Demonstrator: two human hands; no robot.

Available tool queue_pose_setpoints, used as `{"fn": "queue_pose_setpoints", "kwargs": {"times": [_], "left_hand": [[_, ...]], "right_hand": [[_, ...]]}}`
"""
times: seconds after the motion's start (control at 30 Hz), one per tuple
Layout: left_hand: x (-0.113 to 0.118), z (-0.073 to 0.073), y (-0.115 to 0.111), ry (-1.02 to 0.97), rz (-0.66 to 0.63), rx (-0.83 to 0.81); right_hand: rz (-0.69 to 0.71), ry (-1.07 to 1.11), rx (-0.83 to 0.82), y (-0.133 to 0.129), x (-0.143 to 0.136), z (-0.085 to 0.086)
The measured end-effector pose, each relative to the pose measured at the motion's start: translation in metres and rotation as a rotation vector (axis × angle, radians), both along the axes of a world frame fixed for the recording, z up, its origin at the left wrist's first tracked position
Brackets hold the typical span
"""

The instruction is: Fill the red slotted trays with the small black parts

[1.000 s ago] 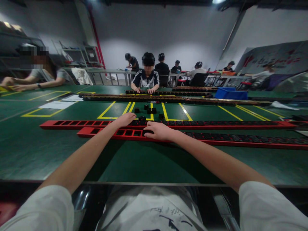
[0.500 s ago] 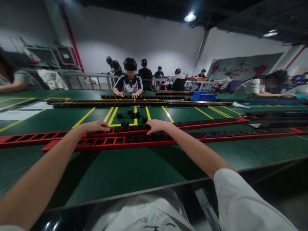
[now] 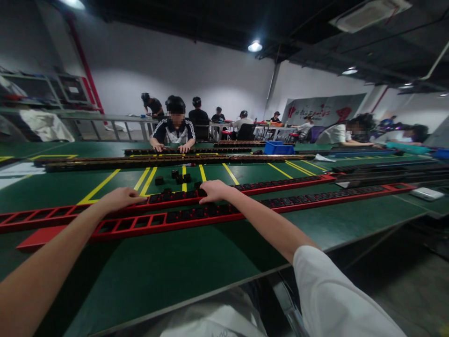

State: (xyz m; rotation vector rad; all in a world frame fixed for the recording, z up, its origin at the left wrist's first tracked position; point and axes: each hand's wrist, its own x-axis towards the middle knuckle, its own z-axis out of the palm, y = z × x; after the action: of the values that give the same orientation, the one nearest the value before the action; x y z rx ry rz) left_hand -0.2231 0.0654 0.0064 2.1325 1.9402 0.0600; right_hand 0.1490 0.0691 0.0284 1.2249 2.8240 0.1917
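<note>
Two long red frames with square openings lie across the green table. The near frame and the far frame hold rows of black pieces to the right and have open slots on the left. My left hand rests on the far frame, fingers closed near the end of its black row; what they hold, if anything, is hidden. My right hand is bent over the far frame with thumb and fingers around a black piece. Several loose black blocks sit just behind the frame.
Dark long strips lie across the table farther back, beside a blue bin. A person sits opposite with both hands on a strip. White papers lie at the left, a white device at the right.
The view has turned right and tilted up, shifting the scene left and slightly down. Both hands stay at about the same places along the far red frame.
</note>
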Motion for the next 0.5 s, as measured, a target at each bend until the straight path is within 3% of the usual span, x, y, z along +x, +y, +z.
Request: {"fn": "queue_pose_setpoints", "kwargs": {"times": [0.1,0.3,0.5], "left_hand": [[-0.006,0.0,0.004,0.052,0.049,-0.003],[-0.012,-0.013,0.012,-0.045,-0.226,0.122],[-0.022,-0.024,0.021,0.009,-0.259,0.174]], "right_hand": [[-0.016,0.026,0.041,0.004,0.003,0.001],[-0.085,0.009,-0.058,0.014,0.017,0.002],[-0.151,0.019,-0.156,0.029,0.039,0.005]]}}
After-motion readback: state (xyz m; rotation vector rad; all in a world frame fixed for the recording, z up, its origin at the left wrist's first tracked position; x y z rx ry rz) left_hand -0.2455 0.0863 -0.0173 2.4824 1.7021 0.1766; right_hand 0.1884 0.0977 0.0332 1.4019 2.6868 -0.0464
